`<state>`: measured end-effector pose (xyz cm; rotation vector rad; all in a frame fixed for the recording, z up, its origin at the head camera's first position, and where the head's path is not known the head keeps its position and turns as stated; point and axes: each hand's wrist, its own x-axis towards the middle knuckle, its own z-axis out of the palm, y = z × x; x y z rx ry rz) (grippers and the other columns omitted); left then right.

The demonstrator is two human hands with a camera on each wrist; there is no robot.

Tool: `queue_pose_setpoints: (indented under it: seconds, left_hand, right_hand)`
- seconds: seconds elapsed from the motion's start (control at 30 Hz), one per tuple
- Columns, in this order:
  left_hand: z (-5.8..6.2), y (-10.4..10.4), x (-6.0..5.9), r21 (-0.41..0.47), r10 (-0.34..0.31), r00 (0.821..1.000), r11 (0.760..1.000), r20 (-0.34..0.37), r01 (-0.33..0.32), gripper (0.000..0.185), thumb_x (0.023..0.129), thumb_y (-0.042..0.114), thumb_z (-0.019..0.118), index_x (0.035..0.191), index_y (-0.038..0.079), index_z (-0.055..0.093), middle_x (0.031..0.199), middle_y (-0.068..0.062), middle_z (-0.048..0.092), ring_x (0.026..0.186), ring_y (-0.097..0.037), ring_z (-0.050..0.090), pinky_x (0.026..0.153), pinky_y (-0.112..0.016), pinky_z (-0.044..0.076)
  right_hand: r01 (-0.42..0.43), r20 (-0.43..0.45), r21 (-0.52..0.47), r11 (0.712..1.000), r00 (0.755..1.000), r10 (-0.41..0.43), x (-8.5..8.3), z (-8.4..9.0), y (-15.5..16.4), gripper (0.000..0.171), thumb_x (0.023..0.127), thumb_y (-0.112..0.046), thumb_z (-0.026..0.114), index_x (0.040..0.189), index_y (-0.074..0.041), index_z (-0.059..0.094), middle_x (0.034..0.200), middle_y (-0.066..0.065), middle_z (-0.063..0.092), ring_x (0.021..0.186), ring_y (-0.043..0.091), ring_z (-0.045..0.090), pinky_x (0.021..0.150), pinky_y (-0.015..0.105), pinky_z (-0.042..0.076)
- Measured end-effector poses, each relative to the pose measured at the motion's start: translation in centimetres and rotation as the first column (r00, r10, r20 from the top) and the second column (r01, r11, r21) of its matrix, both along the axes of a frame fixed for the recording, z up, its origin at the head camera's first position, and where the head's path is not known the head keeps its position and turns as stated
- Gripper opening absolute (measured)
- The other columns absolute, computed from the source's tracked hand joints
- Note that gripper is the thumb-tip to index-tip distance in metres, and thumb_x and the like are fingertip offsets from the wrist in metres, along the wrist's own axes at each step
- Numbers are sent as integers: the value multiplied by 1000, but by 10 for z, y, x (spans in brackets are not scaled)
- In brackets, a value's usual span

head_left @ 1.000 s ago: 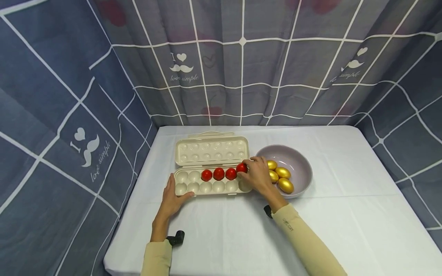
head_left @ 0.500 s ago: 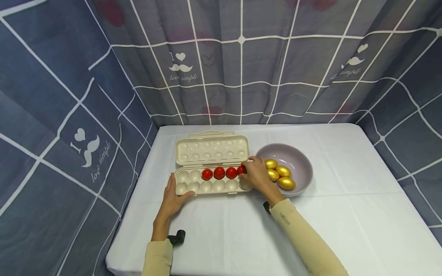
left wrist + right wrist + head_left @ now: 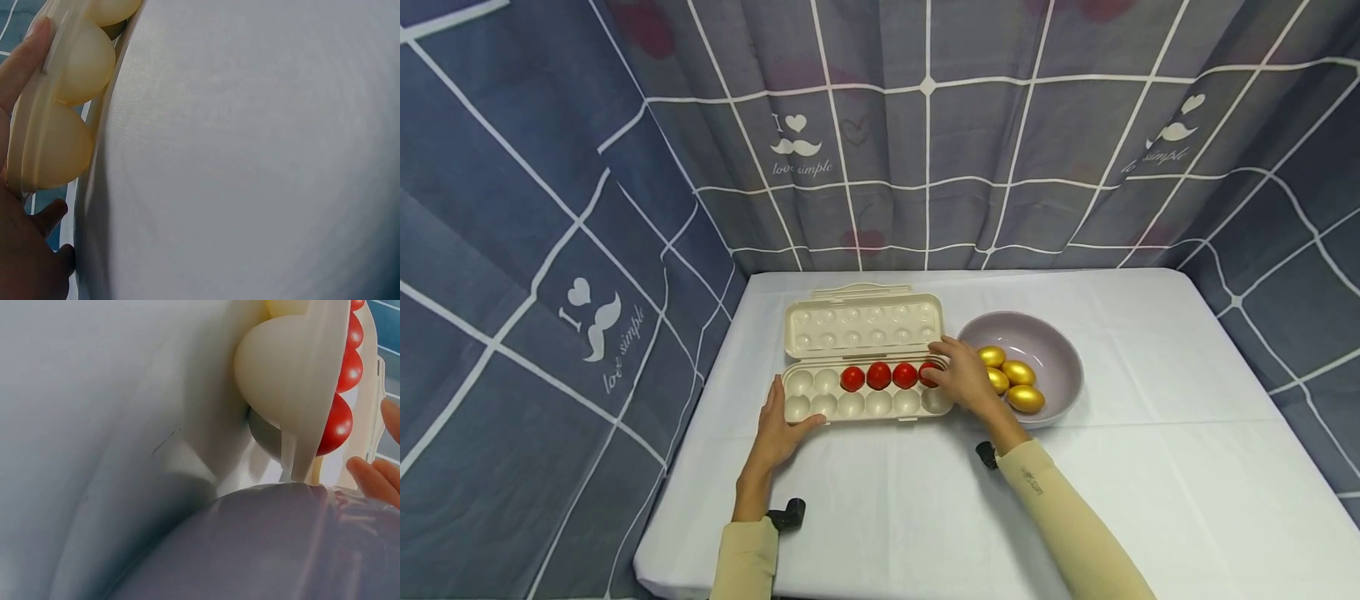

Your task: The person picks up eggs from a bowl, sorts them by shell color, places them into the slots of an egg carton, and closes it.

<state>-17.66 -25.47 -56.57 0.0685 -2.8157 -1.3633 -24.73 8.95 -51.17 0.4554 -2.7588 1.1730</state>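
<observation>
While the left hand (image 3: 775,432) of the person rests at the left end of the open egg carton (image 3: 865,406), its fingers lie straight along that end and its thumb, which is apart from them, touches the front edge. The egg carton, which has a beige colour, stands on the counter (image 3: 880,500) under a white cloth, and its lid (image 3: 864,327) is laid back behind the cups. Four red eggs (image 3: 878,376) sit in the row of cups nearest to the lid, side by side, up to the right end of the carton. At this right end is the right hand (image 3: 967,379), just beside the last red egg. In the right wrist view, the fingers which can be seen are apart from each other and are not clamped on this egg; if another finger touches it, I cannot tell. Just to the right of the carton stands a mauve bowl (image 3: 1062,367), and in it four golden eggs (image 3: 1026,399) are visible, near the right wrist. Behind the carton hangs a grey curtain (image 3: 970,142) with white lines and printed hearts.
</observation>
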Motion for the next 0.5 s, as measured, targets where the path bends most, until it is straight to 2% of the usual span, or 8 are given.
queue_pose_setpoints:
  seconds: [0.13,0.3,0.47,0.5]
  left_hand:
    - [0,0,0,7,3,1000,1000,3,-3,123,79,39,84,156,-2,-3,162,-23,0,147,-44,1,117,-56,7]
    - [-1,1,1,15,4,1000,1000,5,-4,124,78,41,84,156,0,-3,163,-22,-1,147,-44,0,116,-57,6]
    - [-2,0,0,12,8,1000,1000,-2,-8,123,78,41,83,157,0,-2,163,-21,0,146,-46,1,116,-58,7]
    - [-2,0,0,13,6,1000,1000,-3,-6,123,79,41,83,157,1,-3,163,-20,-1,146,-46,1,116,-58,6]
  right_hand:
    - [-18,-6,-61,998,1000,18,3,0,4,47,82,-17,80,123,1,68,132,24,59,125,41,52,107,51,37]
    - [-33,-25,-71,997,999,31,8,1,14,47,84,-17,79,126,1,66,125,17,65,118,34,59,101,48,44]
    - [-13,-19,-84,996,1000,11,14,4,27,51,84,-18,79,130,-2,63,123,17,66,98,30,63,88,48,50]
    - [-8,-12,-90,996,1000,7,15,5,29,52,84,-19,79,131,-2,62,118,18,67,91,29,62,84,46,51]
